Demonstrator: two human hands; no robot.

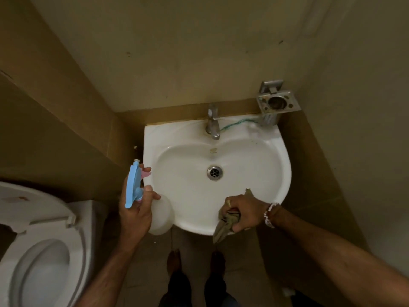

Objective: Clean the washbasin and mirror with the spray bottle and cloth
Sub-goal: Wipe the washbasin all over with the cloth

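Note:
A white washbasin (pixel 254 165) hangs in the corner, with a metal tap (pixel 213 122) at its back and a drain (pixel 214 172) in the middle. My left hand (pixel 135 209) grips a spray bottle (pixel 162 216) with a white body and a blue trigger head, held at the basin's left rim with the nozzle pointing away from me. My right hand (pixel 244 212) is closed on a crumpled olive cloth (pixel 223 226) at the basin's front rim; part of the cloth hangs below the rim. No mirror is in view.
A white toilet (pixel 44 251) with its lid up stands at the lower left. A metal holder (pixel 276 103) is fixed to the wall at the basin's back right. Brown tiled walls close in on both sides. My bare feet (pixel 174 260) stand under the basin.

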